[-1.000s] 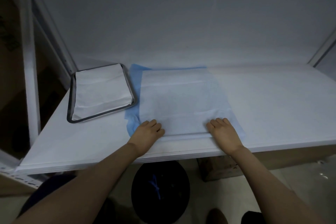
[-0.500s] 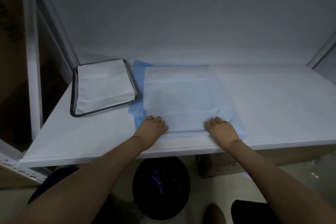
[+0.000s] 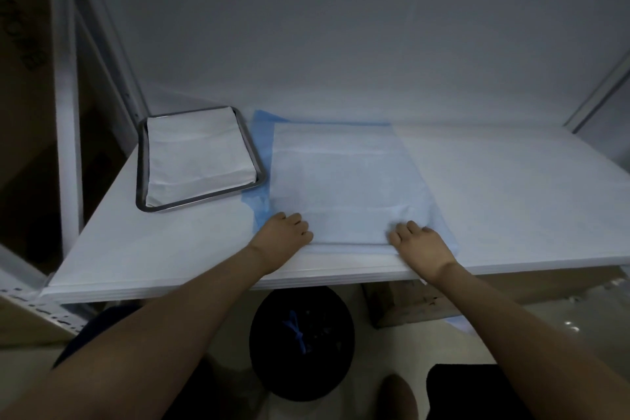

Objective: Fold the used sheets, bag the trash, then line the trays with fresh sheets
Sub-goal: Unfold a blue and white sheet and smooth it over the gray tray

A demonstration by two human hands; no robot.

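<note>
**Both hands curl onto the near edge of the sheet**

A white table (image 3: pixel 511 201) stands against a plain pale wall, with a white shelf post (image 3: pixel 66 112) rising at its left end. Flat on the middle of the table lies a large blue-backed white paper sheet (image 3: pixel 344 177); blue shows along its left and far borders. Just left of it, touching its blue margin, sits a rectangular metal tray (image 3: pixel 140 181) holding a folded white sheet (image 3: pixel 197 153).

The left hand (image 3: pixel 281 237) rests on the near left corner of the blue-backed white paper sheet, and the right hand (image 3: pixel 421 244) on the near right corner, both close to the table's front edge. Each grip is closed: the fingers are bent under with the knuckles raised, bunched on the sheet's near edge.

A second ago the fingers of both hands lay straighter and flatter on the paper; half a second ago they had begun to bend, and now they are tucked further under. The hands are at the same corners as before. The sheet is as flat as it was, and the tray and its folded sheet have not moved.

Below the table's edge a round black bin (image 3: pixel 301 382) stands on the floor with a knotted blue tie (image 3: pixel 296 334) inside it, and a brown cardboard box (image 3: pixel 405 310) sits to its right.
</note>
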